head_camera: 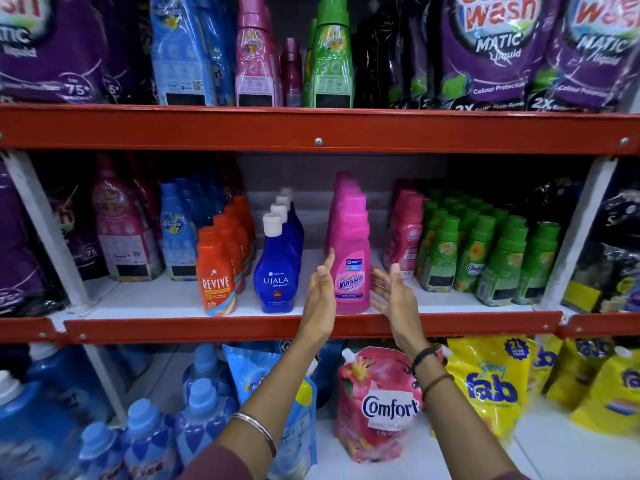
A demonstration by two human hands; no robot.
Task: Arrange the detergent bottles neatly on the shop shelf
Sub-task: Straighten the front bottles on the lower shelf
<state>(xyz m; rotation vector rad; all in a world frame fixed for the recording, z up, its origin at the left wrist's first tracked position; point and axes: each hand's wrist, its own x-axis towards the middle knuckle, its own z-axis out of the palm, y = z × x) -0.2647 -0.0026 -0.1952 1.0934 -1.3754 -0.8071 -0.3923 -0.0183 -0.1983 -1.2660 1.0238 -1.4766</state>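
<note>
A row of pink Vanish bottles point(349, 258) stands upright on the middle shelf point(311, 325), its front bottle near the shelf's red edge. My left hand point(320, 296) is open with flat fingers beside the front bottle's left side, touching or nearly touching it. My right hand point(393, 294) is open just to the bottle's right, a small gap away. Left of them stand a row of blue Ujala bottles point(277, 271) with white caps and a row of orange Revive bottles point(216, 275).
Small pink bottles point(403, 237) and several green Comfort bottles point(485, 254) fill the shelf's right side. Purple pouches and tall bottles line the upper shelf point(318, 131). Below are blue bottles, a pink Comfort pouch point(377, 403) and yellow Fab pouches point(491, 382).
</note>
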